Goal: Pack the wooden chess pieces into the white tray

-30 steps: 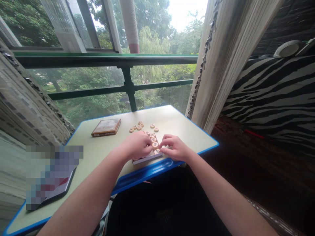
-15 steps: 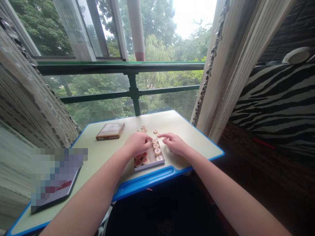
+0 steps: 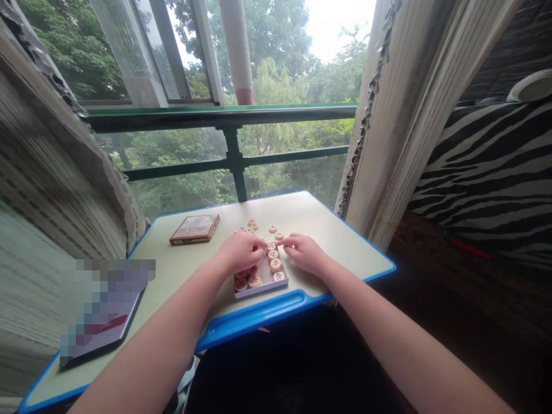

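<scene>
A shallow box tray (image 3: 268, 286) of Chinese chess pieces sits near the table's front edge. Red-marked pieces (image 3: 254, 280) lie at its left, and a column of dark-marked pieces (image 3: 275, 265) runs along its right side. My left hand (image 3: 241, 251) reaches over the tray's left part, index finger stretched to the far piece (image 3: 271, 246) of that column; its other fingers are partly hidden. From the right, my right hand (image 3: 304, 252) points its index finger at this same piece, thumb apart below. Neither hand visibly grips a piece.
Loose pieces lie beyond the tray, including one piece (image 3: 273, 229) and another (image 3: 279, 236) near my right hand. A flat brown box (image 3: 195, 229) is at the table's back left. A tablet-like device (image 3: 107, 328), partly blurred out, stands left. A blue groove (image 3: 254, 319) edges the front.
My right index finger has moved off the loose piece beyond the tray, toward the far end of the dark-marked column. My left hand has barely moved. The view has shifted slightly.
</scene>
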Demonstrator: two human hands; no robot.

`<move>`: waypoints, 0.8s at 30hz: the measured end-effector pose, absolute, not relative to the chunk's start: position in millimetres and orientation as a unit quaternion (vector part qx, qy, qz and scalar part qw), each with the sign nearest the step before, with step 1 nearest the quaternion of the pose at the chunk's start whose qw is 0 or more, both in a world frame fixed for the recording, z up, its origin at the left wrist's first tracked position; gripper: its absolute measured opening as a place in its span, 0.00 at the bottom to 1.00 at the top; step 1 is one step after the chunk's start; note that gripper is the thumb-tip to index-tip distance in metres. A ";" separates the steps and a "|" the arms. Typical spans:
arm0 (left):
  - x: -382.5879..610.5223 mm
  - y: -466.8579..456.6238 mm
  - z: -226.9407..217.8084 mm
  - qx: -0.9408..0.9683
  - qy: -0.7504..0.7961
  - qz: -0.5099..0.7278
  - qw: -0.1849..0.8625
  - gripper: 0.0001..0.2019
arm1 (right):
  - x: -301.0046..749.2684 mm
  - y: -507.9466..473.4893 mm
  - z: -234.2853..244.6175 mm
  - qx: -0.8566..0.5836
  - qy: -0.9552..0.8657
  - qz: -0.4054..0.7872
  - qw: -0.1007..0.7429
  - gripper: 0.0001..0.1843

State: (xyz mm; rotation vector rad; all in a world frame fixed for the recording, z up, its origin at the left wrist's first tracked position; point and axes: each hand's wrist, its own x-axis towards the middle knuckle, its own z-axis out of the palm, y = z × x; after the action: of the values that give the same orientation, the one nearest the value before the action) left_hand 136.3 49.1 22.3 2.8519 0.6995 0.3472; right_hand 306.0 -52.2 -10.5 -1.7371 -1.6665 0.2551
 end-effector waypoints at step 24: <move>140.3 48.2 24.5 0.967 0.234 0.070 0.075 0.15 | 308.8 -50.5 -11.2 -0.655 -0.655 0.101 0.363 0.15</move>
State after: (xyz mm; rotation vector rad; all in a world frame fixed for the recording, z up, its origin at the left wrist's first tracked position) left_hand 140.3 48.2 24.5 2.9014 0.7013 0.2107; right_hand 308.8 -50.5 -11.2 -1.6873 -1.6859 0.2591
